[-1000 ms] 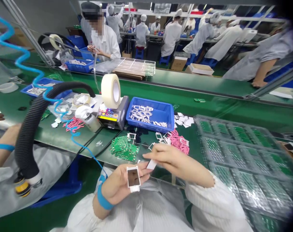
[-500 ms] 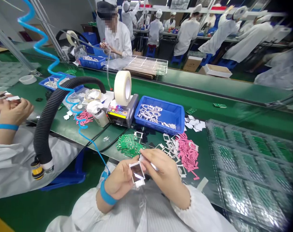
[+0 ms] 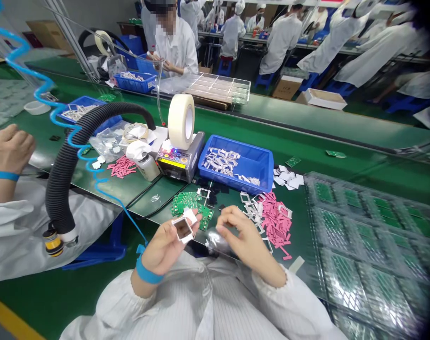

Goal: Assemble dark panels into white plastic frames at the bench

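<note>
- A long green conveyor counter [image 3: 360, 182] stretches ahead of me, and a co-worker in a white smock [image 3: 176, 52] sits across it.
- To my right lies a large clear plastic tray of green circuit boards [image 3: 342, 186].
- Ahead of me stands a blue plastic bin [image 3: 239, 143] holding pale rectangular frames.
- Beside the bin, a wide roll of cream tape [image 3: 181, 122] sits on a grey tape dispenser [image 3: 179, 163].
- To my left, a black corrugated hose [image 3: 61, 170] arcs over the counter, and a neighbour's hand [image 3: 9, 148] rests beyond it.
- Near my hands are loose green circuit boards [image 3: 188, 203], a heap of pink strips [image 3: 277, 222] and scattered white frames [image 3: 252, 210].
- My left hand [image 3: 165, 248], wearing a blue wrist strap [image 3: 147, 275], cradles a white rectangular frame [image 3: 182, 229] with a dark centre, holding it up above the counter.
- A light hold on the frame's outer edges seems best, keeping my fingers off that dark centre.
- My right hand [image 3: 245, 243] is curled just apart from it, over a piece of clear plastic [image 3: 217, 243]; I cannot tell whether those fingertips hold anything.
</note>
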Available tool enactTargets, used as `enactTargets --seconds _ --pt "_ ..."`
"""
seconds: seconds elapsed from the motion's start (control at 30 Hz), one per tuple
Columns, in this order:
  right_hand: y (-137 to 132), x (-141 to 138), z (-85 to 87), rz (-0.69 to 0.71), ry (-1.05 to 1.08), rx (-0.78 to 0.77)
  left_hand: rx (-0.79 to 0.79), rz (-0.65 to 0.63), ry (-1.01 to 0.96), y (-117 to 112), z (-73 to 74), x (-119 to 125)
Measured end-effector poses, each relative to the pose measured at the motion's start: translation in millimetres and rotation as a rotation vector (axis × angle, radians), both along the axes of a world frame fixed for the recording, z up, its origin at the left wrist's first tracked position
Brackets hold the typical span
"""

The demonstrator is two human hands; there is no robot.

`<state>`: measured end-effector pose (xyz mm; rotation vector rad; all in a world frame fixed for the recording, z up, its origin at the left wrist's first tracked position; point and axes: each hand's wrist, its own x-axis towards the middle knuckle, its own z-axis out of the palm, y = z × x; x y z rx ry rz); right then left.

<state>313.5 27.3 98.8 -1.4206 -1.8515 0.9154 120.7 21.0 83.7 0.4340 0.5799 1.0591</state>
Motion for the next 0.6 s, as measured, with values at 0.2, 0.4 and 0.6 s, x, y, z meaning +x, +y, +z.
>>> enactTargets --seconds 0.2,0.4,0.6 --pt "9 8 -28.2 0.04 -0.008 -0.164 0.003 -0.208 -0.091 -3 0.2 -6" --pt "8 -5 -2.1 0.384 0.668 -0.309 0.024 -0.329 -0.215 -6 12.1 4" --pt "3 -17 -4.1 0.381 0.948 -0.368 0.014 -0.399 -0.277 -3 14.1 2"
